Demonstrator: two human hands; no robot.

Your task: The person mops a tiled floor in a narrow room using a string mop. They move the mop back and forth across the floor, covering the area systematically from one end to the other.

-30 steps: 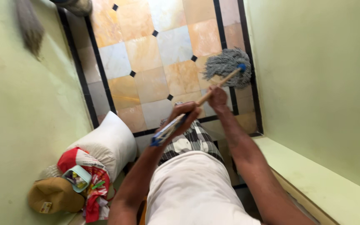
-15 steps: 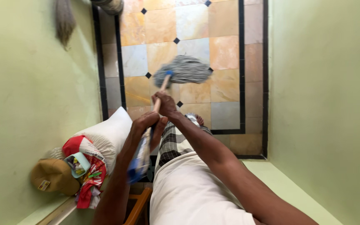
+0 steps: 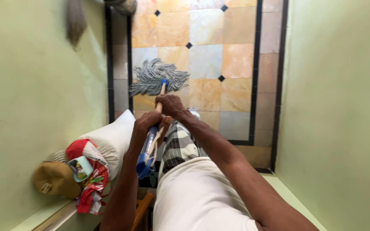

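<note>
I hold a mop by its wooden handle (image 3: pixel 161 95) with both hands. My left hand (image 3: pixel 147 127) grips the upper part, where a blue grip (image 3: pixel 145 154) ends the handle. My right hand (image 3: pixel 170 105) is closed around the stick lower down, close to the blue socket. The grey string mop head (image 3: pixel 156 78) lies spread on the tiled floor (image 3: pixel 219 51), near the black border strip along the left wall. My checked garment and white shirt fill the lower middle of the view.
Pale green walls (image 3: pixel 339 98) close in on both sides of a narrow passage. A white sack (image 3: pixel 114 137), a red printed bag (image 3: pixel 86 171) and a tan cap (image 3: pixel 54 179) are piled at the left wall. A broom's bristles (image 3: pixel 76 19) hang at top left.
The mop head has swept from the right side of the floor across to the left border strip. Both hands followed it leftward while staying on the handle.
</note>
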